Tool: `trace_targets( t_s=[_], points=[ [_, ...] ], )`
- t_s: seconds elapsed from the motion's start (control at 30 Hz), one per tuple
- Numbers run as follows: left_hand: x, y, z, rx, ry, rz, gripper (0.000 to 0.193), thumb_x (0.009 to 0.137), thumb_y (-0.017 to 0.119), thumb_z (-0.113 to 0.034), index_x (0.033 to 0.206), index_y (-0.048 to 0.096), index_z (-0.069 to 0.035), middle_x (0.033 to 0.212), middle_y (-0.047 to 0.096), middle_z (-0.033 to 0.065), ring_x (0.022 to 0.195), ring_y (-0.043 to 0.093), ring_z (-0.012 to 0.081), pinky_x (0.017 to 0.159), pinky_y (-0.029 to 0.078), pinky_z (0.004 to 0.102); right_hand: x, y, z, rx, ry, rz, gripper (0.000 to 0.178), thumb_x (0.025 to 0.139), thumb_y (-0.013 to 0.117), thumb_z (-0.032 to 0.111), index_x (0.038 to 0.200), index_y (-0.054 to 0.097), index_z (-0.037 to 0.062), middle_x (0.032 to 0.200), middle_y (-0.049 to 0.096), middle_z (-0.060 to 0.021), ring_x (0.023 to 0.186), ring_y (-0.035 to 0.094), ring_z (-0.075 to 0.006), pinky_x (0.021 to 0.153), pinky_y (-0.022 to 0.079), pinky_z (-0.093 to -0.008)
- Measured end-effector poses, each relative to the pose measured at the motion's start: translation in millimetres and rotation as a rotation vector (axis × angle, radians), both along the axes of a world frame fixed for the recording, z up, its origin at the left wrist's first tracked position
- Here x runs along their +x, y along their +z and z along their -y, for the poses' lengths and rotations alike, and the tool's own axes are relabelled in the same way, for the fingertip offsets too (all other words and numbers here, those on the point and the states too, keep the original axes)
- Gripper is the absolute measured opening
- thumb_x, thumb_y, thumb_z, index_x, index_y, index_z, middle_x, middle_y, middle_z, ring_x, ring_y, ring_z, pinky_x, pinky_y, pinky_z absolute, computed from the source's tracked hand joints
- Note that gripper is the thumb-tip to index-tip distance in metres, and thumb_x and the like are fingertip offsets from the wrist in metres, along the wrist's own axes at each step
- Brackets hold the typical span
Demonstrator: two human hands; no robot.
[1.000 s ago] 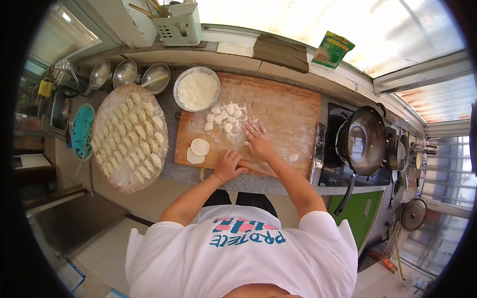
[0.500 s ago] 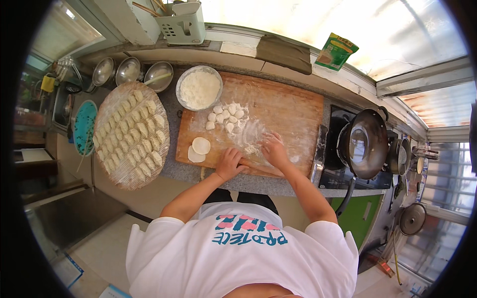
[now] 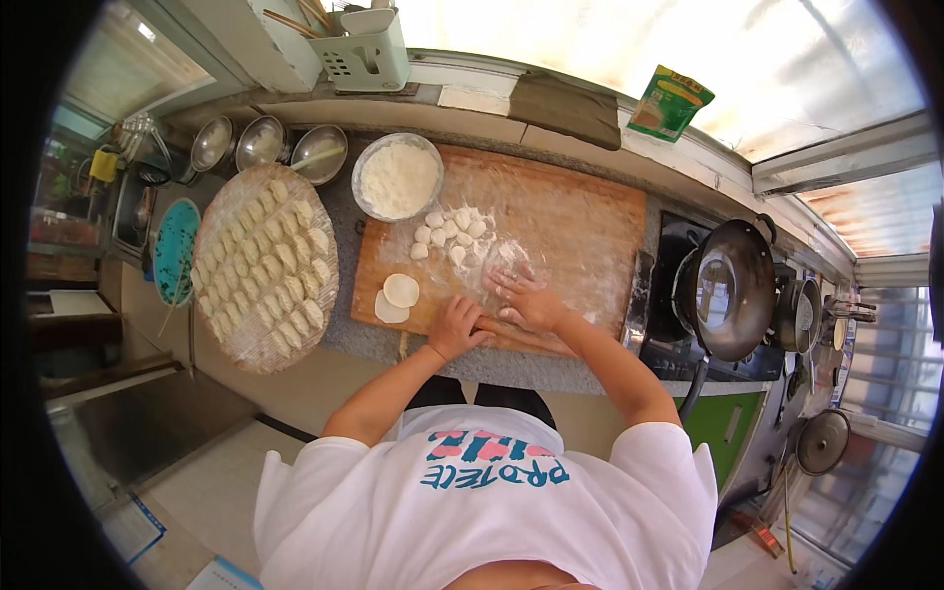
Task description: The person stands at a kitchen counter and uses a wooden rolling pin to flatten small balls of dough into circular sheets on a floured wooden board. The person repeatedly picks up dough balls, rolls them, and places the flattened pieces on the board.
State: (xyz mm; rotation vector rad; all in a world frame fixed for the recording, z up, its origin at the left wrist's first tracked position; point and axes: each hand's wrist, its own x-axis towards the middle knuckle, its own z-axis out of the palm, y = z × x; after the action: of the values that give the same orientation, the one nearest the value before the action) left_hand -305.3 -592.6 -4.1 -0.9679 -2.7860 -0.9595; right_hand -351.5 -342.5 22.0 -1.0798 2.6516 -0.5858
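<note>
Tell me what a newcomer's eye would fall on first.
Probably the round tray of dumplings in rows, left of the wooden board. Next, on that board's near half, the left hand at a rolling pin and the right hand just beyond it. Then the dark wok on the stove, at right.

This is a kitchen — a dark wok (image 3: 739, 320) sits on a black cooktop (image 3: 678, 239) set into a grey speckled surface (image 3: 452, 371), with a green cupboard door (image 3: 718, 433) underneath. Pieces of dough (image 3: 450, 228) lie on a floured wooden board (image 3: 580, 216) beside a bowl of flour (image 3: 398, 179), and rows of dumplings (image 3: 265, 261) cover a round tray (image 3: 254, 360). Behind that tray are 3 metal bowls (image 3: 261, 143) — and a pale utensil holder (image 3: 388, 59) stands on the ledge near the bright window (image 3: 560, 34).
</note>
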Motion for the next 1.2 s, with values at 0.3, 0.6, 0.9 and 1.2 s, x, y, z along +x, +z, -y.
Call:
trace_targets(
  t_s=[0.3, 0.6, 0.9, 1.2],
  points=[
    [-1.7, 2.9, -1.7, 0.021, 0.004, -0.027, 0.044, 0.072, 0.082, -0.038, 0.099, 0.063, -0.009, 0.104, 0.057, 0.0092, 0.101, 0.053, 0.0315, 0.089, 0.047, 0.0438, -15.0, 29.6, -6.8, -0.027, 0.003, 0.037, 0.058, 0.105, 0.042, 0.033, 0.159, 0.035, 0.0151, 0.164, 0.035, -0.0073, 0.153, 0.028, -0.0268, 0.127, 0.011, -0.0534],
    [-3.6, 8.5, -6.8, 0.06, 0.001, 0.013, 0.042, 0.071, 0.083, -0.036, 0.098, 0.063, -0.011, 0.101, 0.056, 0.008, 0.102, 0.053, 0.0312, 0.09, 0.046, 0.0437, -23.2, -8.3, -21.8, -0.031, -0.065, 0.044, 0.063, 0.099, 0.057, 0.029, 0.157, 0.038, 0.0162, 0.162, 0.038, -0.0093, 0.152, 0.03, -0.0279, 0.127, 0.014, -0.0504],
    [-12.1, 13.9, -17.0, 0.077, 0.092, 0.044, 0.044, 0.072, 0.083, -0.036, 0.097, 0.06, -0.009, 0.101, 0.055, 0.0088, 0.101, 0.053, 0.0327, 0.089, 0.045, 0.0446, -3.5, 42.3, -18.7, -0.019, -0.372, -0.289, 0.056, 0.085, 0.072, 0.015, 0.14, 0.06, 0.0188, 0.132, 0.062, -0.0179, 0.115, 0.061, -0.0414, 0.091, 0.053, -0.0455],
    [-61.6, 38.2, -27.1, 0.258, 0.285, -0.067, 0.037, 0.08, 0.079, -0.022, 0.11, 0.063, -0.008, 0.112, 0.057, 0.0117, 0.111, 0.053, 0.034, 0.095, 0.044, 0.0468, 34.2, 29.9, -13.7, -0.1, -0.644, 0.34, 0.053, 0.088, 0.072, 0.025, 0.138, 0.061, 0.0128, 0.11, 0.07, -0.0225, 0.098, 0.067, -0.0419, 0.086, 0.053, -0.0465]
  ],
)
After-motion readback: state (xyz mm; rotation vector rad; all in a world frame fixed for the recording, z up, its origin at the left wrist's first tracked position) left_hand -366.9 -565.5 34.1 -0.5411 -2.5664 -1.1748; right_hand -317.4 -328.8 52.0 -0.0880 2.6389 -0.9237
